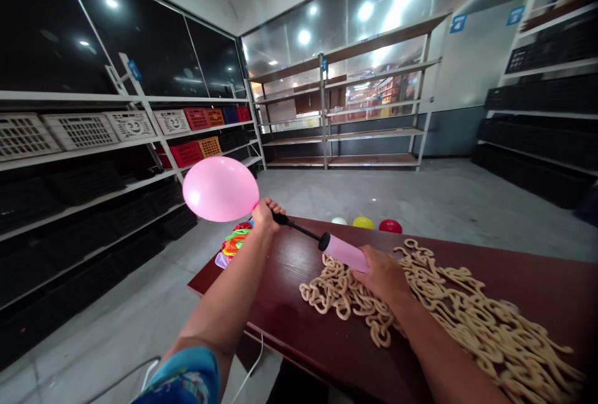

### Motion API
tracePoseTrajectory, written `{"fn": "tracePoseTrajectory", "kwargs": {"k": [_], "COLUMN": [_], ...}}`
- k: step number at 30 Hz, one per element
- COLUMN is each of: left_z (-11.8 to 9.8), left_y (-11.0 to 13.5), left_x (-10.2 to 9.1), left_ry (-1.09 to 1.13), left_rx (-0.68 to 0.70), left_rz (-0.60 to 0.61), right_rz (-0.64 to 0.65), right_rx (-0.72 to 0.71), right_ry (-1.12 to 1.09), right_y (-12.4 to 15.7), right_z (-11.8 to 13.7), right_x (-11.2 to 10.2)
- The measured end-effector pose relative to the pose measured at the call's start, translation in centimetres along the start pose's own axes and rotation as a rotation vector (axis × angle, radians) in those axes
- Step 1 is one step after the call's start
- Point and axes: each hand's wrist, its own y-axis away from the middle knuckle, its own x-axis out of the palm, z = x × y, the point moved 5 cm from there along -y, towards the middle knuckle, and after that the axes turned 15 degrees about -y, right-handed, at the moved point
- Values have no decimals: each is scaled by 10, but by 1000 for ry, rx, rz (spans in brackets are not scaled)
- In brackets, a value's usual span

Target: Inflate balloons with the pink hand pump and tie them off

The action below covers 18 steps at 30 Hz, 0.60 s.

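Observation:
My left hand [265,214] is closed round the neck of an inflated pink balloon [220,188] and the black nozzle of a hand pump, held out over the far left corner of a dark red table [299,323]. My right hand [384,275] grips the pink barrel of the pump [343,251], low over the tabletop. The pump's thin black rod runs from barrel to balloon.
A heap of beige knotted cord [467,317] covers the table's right side. Uninflated coloured balloons [233,242] lie at the far left corner. White, yellow and red balloons [363,223] sit beyond the far edge. Shelving with crates [131,125] lines the walls.

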Motion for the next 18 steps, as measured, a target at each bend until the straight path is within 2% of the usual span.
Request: {"fn": "tracePoseTrajectory", "kwargs": {"k": [2, 4, 7, 15, 18], "left_z": [-15, -21, -14, 63, 83], "left_y": [-7, -11, -11, 13, 22], "left_x": [-6, -9, -6, 23, 32], "left_ry": [-3, -7, -6, 7, 7], "left_rx": [22, 42, 66, -49, -89], "left_rz": [8, 14, 10, 40, 51], "right_rz": [-15, -29, -38, -18, -25], "right_rx": [-3, -13, -25, 3, 14], "right_ry": [15, 32, 46, 70, 83], "right_y": [0, 1, 2, 4, 5], "right_z": [1, 2, 2, 0, -1], "right_x": [1, 2, 3, 6, 8]}}
